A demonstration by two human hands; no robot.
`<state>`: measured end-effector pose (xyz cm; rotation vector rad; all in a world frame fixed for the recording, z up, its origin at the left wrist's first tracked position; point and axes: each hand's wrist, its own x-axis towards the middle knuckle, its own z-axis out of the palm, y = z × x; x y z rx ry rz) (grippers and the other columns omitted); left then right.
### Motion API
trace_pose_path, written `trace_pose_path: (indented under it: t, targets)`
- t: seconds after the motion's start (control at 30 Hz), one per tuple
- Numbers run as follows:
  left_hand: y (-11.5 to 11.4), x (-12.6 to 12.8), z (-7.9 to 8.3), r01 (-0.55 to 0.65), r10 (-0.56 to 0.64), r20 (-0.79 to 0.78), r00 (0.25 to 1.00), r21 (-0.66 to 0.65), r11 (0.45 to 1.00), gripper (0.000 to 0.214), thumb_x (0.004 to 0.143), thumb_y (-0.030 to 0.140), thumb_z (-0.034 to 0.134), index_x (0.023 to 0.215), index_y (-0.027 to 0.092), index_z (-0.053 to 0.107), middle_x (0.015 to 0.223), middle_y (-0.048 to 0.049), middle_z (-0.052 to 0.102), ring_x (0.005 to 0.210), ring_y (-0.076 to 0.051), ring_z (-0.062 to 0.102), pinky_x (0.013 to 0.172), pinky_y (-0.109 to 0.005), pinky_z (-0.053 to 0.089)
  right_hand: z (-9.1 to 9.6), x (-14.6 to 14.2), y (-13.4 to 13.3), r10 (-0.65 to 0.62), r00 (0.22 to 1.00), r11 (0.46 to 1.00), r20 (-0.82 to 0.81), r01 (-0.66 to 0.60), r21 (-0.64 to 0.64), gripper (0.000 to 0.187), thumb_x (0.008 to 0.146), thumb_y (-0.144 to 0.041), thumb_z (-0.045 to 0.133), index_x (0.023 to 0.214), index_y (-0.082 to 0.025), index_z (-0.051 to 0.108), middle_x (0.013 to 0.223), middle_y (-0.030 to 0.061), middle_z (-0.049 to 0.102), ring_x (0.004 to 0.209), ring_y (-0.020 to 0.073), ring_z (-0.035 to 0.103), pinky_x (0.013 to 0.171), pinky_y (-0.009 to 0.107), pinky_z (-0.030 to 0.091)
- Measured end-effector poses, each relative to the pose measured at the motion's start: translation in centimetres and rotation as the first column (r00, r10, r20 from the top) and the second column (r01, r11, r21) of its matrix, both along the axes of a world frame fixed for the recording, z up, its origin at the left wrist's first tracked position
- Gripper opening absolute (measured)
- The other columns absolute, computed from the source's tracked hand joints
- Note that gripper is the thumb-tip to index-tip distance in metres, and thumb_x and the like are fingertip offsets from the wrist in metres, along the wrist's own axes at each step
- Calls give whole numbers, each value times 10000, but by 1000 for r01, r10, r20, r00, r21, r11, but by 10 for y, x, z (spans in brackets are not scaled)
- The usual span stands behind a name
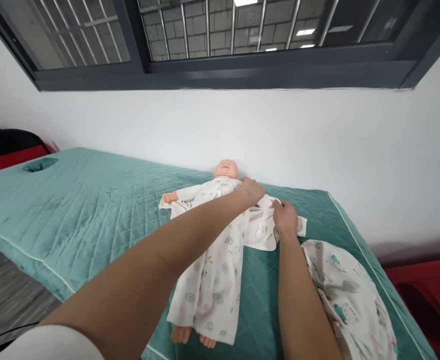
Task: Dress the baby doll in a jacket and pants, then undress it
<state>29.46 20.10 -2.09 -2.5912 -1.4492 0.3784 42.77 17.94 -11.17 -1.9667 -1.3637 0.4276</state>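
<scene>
A baby doll (226, 168) lies on its back on the green quilted bed cover, its head toward the wall. It wears a white printed baby outfit (223, 270), with bare feet at the lower end. Under its upper body a small white baby shirt (261, 230) is spread out, showing on both sides. My left hand (253, 191) is closed at the doll's shoulder on the right, on the white sleeve; its fingertips are hidden. Just right of it, my right hand (285, 216) pinches white cloth near the end of that sleeve. The doll's arm there is hidden.
A bundled white printed cloth (351, 295) lies right of my right forearm on the bed (92, 210). The white wall (212, 125) rises behind, below a barred window. A hole (40, 165) shows at the bed's far left. Red items (430, 295) stand beyond the right edge.
</scene>
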Motion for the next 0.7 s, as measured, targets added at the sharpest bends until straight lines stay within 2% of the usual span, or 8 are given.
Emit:
trace_pose_path:
  t: [0.27, 0.43, 0.7]
  targets:
    - [1, -17, 19, -38, 39, -13, 999, 61, 997, 517, 898, 101, 534, 1415, 96, 531, 1385, -233, 599, 1264, -371, 549, 970, -549, 455, -19, 9, 11, -43, 990, 986, -137, 64, 155, 337, 874, -364, 484, 998, -154, 716, 1041, 170, 747, 955, 297, 651, 816, 353, 462]
    - [0, -27, 21, -53, 53, -2, 999, 77, 996, 490, 881, 74, 533, 1370, 104, 571, 1368, -223, 608, 1253, -351, 553, 930, -496, 475, -21, 12, 12, -17, 982, 966, -188, 65, 252, 290, 830, -383, 514, 931, -186, 701, 977, 131, 741, 938, 284, 634, 856, 365, 462]
    - [1, -38, 19, -67, 66, 19, 998, 84, 994, 454, 890, 83, 539, 1341, 100, 595, 1323, -221, 631, 1214, -339, 585, 894, -453, 488, -23, 16, 15, 37, 941, 946, -338, 76, 316, 248, 744, -368, 579, 875, -193, 695, 944, 105, 737, 912, 274, 648, 897, 412, 480]
